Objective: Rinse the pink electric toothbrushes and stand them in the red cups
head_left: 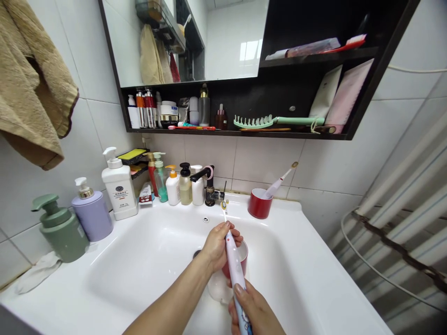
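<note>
Over the basin, a pale pink electric toothbrush [234, 260] points away from me, its small brush head up near the faucet. My left hand [217, 242] is closed at its upper end, fingers around the base of the brush neck. The lower handle, with a blue picture on it, lies in my right hand [256, 309], thumb on top. Behind the toothbrush a red cup [244, 266] with a white inside sits in the sink, partly hidden by it and my hands. A clear, round patch beside the cup is too indistinct to name.
The white sink [139, 260] has a black faucet [210, 188] at its back. On the right ledge, another red cup [260, 207] holds a second toothbrush [279, 184]. Several pump bottles [120, 190] line the left and back. A dark mirror cabinet [216, 134] overhangs the ledge.
</note>
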The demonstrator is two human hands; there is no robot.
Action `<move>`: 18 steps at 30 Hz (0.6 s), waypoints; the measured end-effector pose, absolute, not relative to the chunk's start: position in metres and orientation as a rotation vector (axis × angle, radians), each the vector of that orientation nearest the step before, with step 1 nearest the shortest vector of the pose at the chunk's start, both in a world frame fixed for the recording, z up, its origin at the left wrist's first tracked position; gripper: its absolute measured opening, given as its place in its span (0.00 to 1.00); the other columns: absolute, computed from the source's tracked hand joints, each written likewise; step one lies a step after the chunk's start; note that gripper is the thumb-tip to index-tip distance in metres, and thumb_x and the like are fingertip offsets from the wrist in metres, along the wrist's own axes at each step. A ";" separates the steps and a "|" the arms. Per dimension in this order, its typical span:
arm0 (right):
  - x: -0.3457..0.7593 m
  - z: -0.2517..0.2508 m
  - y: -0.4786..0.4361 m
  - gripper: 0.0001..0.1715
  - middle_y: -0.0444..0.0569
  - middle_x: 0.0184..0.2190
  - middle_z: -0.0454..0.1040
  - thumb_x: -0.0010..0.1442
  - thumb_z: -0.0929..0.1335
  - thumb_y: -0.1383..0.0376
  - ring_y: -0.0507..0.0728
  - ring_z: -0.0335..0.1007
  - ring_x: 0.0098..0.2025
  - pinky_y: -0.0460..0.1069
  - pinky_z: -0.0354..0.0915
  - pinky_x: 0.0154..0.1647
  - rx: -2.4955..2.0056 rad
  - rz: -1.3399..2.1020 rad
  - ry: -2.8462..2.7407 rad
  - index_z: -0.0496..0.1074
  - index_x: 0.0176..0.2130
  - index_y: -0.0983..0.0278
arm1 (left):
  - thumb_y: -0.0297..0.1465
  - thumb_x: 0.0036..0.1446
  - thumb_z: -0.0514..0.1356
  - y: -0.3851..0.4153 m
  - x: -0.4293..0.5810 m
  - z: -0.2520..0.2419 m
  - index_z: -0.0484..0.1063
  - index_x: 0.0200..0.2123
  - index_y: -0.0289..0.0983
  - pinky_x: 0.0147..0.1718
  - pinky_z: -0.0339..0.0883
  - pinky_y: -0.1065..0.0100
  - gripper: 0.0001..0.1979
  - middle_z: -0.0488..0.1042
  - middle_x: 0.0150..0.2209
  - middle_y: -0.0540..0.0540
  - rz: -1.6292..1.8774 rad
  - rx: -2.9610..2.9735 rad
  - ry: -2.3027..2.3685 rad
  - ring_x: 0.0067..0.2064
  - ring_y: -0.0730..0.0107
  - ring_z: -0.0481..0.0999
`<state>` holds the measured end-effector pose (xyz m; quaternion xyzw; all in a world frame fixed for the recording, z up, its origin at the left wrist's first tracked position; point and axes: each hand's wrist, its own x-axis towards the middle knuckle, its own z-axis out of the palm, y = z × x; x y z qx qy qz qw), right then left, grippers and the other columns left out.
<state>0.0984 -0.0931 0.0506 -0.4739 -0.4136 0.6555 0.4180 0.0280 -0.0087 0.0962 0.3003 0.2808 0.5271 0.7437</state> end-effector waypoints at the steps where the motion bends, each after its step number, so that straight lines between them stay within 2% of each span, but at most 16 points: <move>1: 0.099 0.051 -0.092 0.26 0.37 0.13 0.57 0.43 0.56 0.48 0.44 0.51 0.09 0.41 0.46 0.10 -1.208 1.614 -1.061 0.52 0.33 0.66 | 0.33 0.43 0.53 -0.009 0.028 0.096 0.59 0.23 0.33 0.22 0.58 0.73 0.08 0.64 0.17 0.51 1.155 0.664 0.623 0.19 0.77 0.66; 7: 0.105 0.053 -0.086 0.22 0.36 0.12 0.56 0.45 0.58 0.52 0.45 0.50 0.11 0.42 0.50 0.11 -1.343 1.292 -1.242 0.54 0.35 0.66 | 0.33 0.43 0.53 -0.011 0.028 0.099 0.61 0.24 0.32 0.24 0.59 0.72 0.08 0.68 0.21 0.46 1.194 0.713 0.726 0.21 0.76 0.67; 13: 0.103 0.051 -0.087 0.23 0.36 0.15 0.56 0.44 0.57 0.50 0.43 0.49 0.09 0.41 0.47 0.07 -1.141 1.602 -1.125 0.52 0.33 0.64 | 0.31 0.44 0.52 -0.011 0.029 0.096 0.61 0.22 0.32 0.23 0.58 0.72 0.07 0.67 0.18 0.47 1.155 0.722 0.710 0.19 0.77 0.65; 18: 0.103 0.049 -0.088 0.24 0.36 0.15 0.57 0.43 0.58 0.50 0.44 0.50 0.10 0.41 0.48 0.08 -1.156 1.589 -1.099 0.52 0.34 0.64 | 0.32 0.43 0.52 -0.010 0.030 0.094 0.61 0.22 0.32 0.23 0.58 0.72 0.08 0.67 0.18 0.48 1.159 0.723 0.681 0.19 0.78 0.65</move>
